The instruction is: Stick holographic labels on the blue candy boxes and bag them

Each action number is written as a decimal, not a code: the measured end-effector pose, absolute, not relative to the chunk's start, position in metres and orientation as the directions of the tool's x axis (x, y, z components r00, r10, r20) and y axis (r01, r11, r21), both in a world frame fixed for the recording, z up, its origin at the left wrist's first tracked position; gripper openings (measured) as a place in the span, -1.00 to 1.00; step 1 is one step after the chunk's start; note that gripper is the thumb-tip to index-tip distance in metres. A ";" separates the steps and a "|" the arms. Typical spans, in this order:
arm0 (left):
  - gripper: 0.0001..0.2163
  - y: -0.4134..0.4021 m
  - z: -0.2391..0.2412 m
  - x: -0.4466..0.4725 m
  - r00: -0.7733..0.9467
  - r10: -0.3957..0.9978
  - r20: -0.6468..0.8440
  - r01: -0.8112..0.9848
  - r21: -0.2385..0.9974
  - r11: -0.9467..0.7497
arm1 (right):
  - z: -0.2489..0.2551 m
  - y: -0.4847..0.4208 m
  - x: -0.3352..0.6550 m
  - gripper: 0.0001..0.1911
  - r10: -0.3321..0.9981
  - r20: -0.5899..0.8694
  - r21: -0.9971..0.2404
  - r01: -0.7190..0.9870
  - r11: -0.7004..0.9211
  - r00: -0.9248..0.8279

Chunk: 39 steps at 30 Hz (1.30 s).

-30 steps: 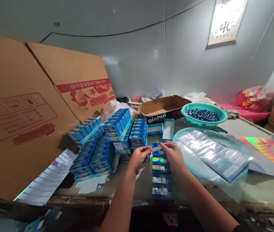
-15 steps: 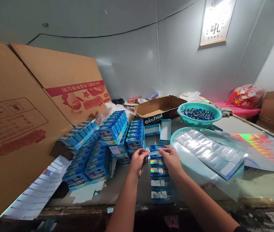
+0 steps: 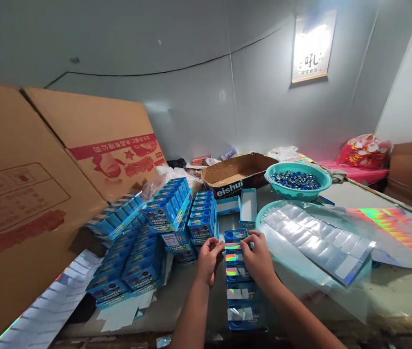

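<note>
A row of small blue boxes (image 3: 240, 291) printed "CARAMELO MACIZO" runs towards me, with shiny clear stickers (image 3: 237, 293) across the nearer ones. At the second box from the far end, a narrow shiny sticker (image 3: 232, 246) stretches between my hands. My left hand (image 3: 209, 261) pinches its left end, thumb against forefinger. My right hand (image 3: 259, 257) is closed at its right end, fingertips at the box edge; they partly hide that end. The farthest box (image 3: 235, 235) shows a bare round window. Sheets of clear stickers (image 3: 318, 232) lie right of my right hand.
Stacked blue display boxes (image 3: 144, 261) fill the left, beside a large cardboard carton (image 3: 118, 126). A turquoise basin (image 3: 296, 191) of blue wrapped pieces stands back right, near an open cardboard tray (image 3: 228, 186). Another sticker sheet (image 3: 53, 300) lies at the left edge.
Both hands have come slightly nearer, and the sticker between them now lies low over the second box. The whole view has tilted up a little, so everything sits lower.
</note>
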<state>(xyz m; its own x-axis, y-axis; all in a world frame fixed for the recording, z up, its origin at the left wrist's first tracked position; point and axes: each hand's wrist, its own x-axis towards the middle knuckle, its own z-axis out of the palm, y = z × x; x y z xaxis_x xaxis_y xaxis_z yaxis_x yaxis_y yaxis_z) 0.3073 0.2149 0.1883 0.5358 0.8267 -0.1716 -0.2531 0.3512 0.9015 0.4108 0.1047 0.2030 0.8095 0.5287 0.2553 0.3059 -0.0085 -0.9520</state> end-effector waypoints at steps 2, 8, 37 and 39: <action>-0.47 0.214 0.183 0.307 0.512 0.845 -0.154 -0.261 0.909 0.324 | 0.198 0.105 0.412 -0.86 0.533 0.323 -0.922 0.387 -0.008 0.782; -0.42 0.210 0.166 0.300 0.470 0.875 -0.112 -0.262 0.929 0.260 | 0.194 0.104 0.416 -0.89 0.582 0.369 -0.869 0.491 -0.060 0.725; -0.65 0.186 0.252 0.279 0.531 0.826 0.191 -0.287 0.957 -0.037 | 0.272 0.062 0.418 -0.57 0.770 0.280 -0.917 0.398 0.038 0.574; -0.65 0.180 0.254 0.278 0.575 0.793 0.198 -0.338 0.941 0.010 | 0.290 0.053 0.421 -0.60 0.831 0.270 -0.923 0.376 0.080 0.487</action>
<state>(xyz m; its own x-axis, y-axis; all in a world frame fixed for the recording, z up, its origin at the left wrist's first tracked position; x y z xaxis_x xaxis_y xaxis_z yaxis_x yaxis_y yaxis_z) 0.2785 0.1799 0.2542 0.5755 0.7934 0.1983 -0.3380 0.0099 0.9411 0.4208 0.0526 0.2899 0.4865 0.8308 0.2704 0.3761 0.0802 -0.9231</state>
